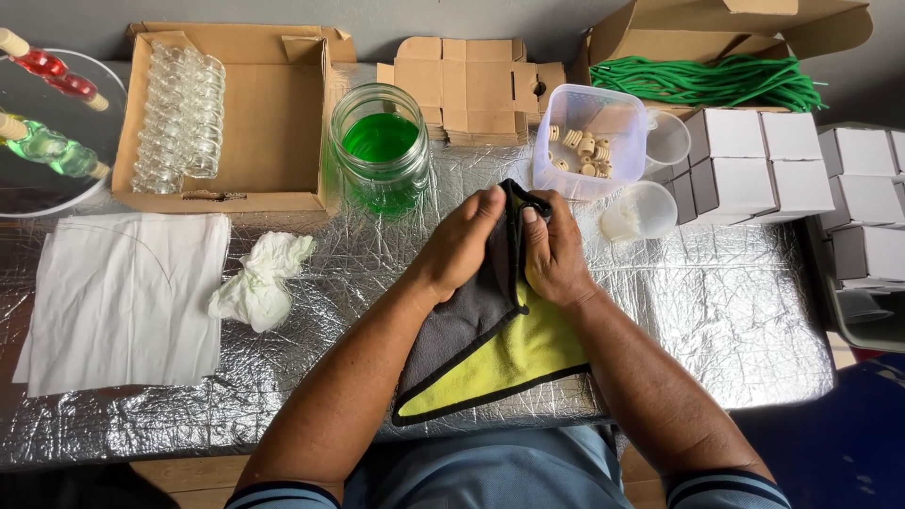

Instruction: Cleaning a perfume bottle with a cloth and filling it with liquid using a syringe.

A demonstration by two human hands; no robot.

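- At the far left edge, a round mirror tray [57, 193] overhangs the foil-covered table [716, 311]; below it a flat white cloth [123, 302] lies near the front edge.
- A crumpled tissue [259, 283] sits left of centre, apart from the cloth.
- In the upper left, an open cardboard box [273, 123] holds clear small bottles [179, 118]; a glass jar [380, 151] of green liquid stands just beside it.
- At centre, the left hand [462, 245] and right hand [556, 254] are both closed on a grey-and-yellow cloth [500, 349], which drapes over the front edge.
- To the right, bare foil stays open up to the white boxes [754, 165].
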